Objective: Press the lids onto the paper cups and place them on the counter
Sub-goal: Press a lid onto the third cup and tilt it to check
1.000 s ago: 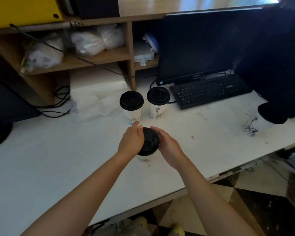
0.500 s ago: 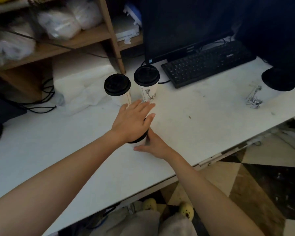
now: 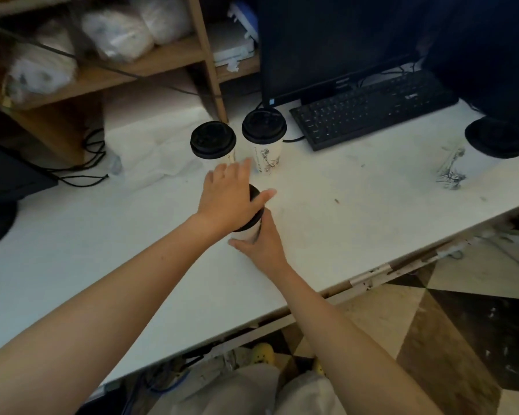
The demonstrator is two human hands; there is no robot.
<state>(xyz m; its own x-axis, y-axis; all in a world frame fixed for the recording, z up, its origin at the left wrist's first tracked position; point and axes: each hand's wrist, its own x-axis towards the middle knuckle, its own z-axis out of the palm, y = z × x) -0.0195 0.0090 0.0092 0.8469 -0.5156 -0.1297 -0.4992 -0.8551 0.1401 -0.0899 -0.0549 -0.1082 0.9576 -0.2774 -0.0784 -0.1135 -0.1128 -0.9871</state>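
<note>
A white paper cup (image 3: 245,234) stands on the white counter (image 3: 342,220) in front of me, topped by a black lid (image 3: 254,205). My left hand (image 3: 229,196) lies flat on that lid with fingers spread, palm down. My right hand (image 3: 262,241) wraps the cup's side near its base. Two more white cups with black lids (image 3: 212,139) (image 3: 263,126) stand side by side just behind. A fourth lidded cup (image 3: 462,166) stands at the far right near the counter edge.
A black keyboard (image 3: 372,109) and a dark monitor (image 3: 336,46) sit behind to the right. Wooden shelves (image 3: 150,64) hold plastic-wrapped bundles. Black cables (image 3: 84,172) and crumpled white plastic (image 3: 156,157) lie at the left. The counter edge (image 3: 372,280) runs close below my right wrist.
One second ago both hands held the lid's rim; my left hand then moved on top of the lid and my right dropped to the cup's side. The view also shifted.
</note>
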